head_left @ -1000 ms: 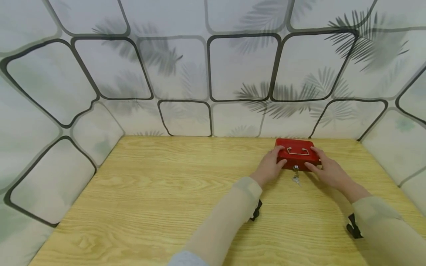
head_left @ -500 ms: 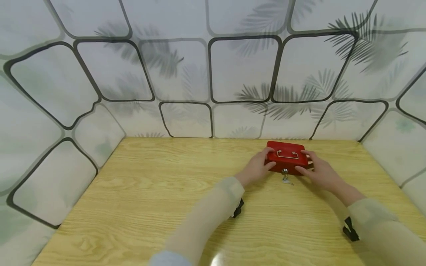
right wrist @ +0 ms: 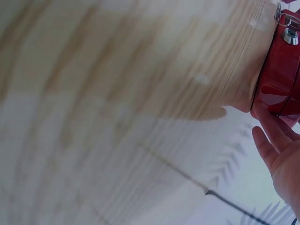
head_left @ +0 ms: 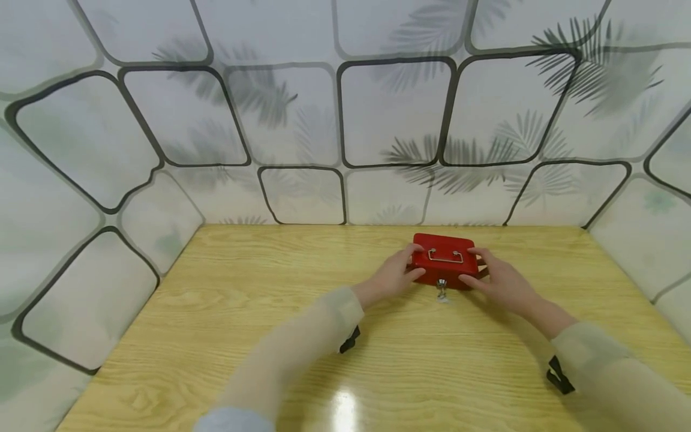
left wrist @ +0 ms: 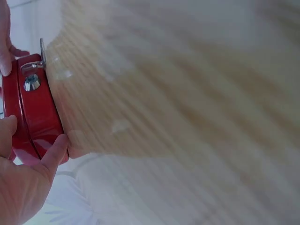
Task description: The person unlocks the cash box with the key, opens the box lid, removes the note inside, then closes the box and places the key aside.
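A small red cash box [head_left: 444,268] with a wire handle on its lid stands on the table, its lid down. My left hand [head_left: 391,277] grips its left end, thumb at the front and fingers at the side. At the opposite end my right hand [head_left: 502,283] holds it the same way. Keys [head_left: 442,295] hang from the lock [head_left: 441,283] on the front face. In the left wrist view the lock [left wrist: 32,83] shows close up, with my left hand [left wrist: 26,187] against the red side. My right hand [right wrist: 286,159] touches the box's lower edge in the right wrist view.
The wood-grain table [head_left: 259,312] runs back to a patterned fabric wall [head_left: 394,114]. Similar fabric covers the left and right sides. A bright reflection lies on the tabletop near the front.
Both hands have moved the cash box left along the table and a little nearer to me. Their hold on its two ends looks the same.
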### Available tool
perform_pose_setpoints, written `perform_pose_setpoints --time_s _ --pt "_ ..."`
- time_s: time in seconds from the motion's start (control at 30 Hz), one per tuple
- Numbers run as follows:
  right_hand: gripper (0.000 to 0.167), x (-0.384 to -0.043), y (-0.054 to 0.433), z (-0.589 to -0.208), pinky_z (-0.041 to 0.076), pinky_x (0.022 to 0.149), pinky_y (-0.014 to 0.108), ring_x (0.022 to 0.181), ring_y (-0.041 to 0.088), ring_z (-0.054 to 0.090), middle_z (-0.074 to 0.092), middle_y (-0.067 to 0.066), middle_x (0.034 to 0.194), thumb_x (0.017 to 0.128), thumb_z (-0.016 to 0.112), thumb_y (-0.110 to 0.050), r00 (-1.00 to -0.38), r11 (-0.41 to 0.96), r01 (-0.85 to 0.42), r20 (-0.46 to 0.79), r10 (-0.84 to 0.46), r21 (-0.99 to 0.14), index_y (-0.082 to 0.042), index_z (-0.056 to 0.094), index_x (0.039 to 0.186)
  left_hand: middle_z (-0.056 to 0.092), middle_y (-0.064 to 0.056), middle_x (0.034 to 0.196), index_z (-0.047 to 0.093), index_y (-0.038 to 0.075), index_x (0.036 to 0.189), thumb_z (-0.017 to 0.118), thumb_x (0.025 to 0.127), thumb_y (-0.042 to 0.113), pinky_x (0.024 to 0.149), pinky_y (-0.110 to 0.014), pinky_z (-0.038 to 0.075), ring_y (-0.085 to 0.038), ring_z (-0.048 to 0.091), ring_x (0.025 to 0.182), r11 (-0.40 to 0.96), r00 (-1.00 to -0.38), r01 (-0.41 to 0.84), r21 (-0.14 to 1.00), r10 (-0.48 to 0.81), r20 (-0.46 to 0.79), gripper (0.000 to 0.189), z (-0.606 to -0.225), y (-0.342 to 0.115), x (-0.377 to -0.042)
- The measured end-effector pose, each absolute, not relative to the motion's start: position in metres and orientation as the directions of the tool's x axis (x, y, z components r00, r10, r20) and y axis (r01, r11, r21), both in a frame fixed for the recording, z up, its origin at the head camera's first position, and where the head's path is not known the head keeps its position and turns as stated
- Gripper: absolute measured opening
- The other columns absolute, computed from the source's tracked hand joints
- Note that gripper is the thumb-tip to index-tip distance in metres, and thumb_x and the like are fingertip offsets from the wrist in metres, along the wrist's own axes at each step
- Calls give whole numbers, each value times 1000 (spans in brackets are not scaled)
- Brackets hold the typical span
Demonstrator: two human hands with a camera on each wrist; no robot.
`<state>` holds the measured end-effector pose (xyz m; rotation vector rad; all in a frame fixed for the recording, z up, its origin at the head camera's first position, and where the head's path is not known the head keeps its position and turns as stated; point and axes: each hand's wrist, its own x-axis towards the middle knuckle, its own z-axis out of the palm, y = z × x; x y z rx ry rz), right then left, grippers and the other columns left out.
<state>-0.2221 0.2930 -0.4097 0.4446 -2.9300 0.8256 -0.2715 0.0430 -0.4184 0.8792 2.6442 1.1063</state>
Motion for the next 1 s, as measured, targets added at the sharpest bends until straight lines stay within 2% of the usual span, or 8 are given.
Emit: perform_pose_setpoints --time_s 0.5,1.0 --pt "67 -219 260 -411 54 76 47 90 30 65 62 23 111 92 68 -36 -945 793 -324 142 -293 -515 2 39 138 47 -10 142 41 8 138 57 99 19 99 -28 44 -25 56 119 521 -821 439 732 563 92 43 -418 2 -255" --pt "64 -209 222 -414 56 73 40 90 25 65 65 17 110 90 71 -33 -940 771 -335 140 -310 -542 -1 42 137 45 -11 144 41 8 137 59 98 16 96 -32 47 -27 58 118 489 -841 385 783 534 81 43 -415 -41 -232"
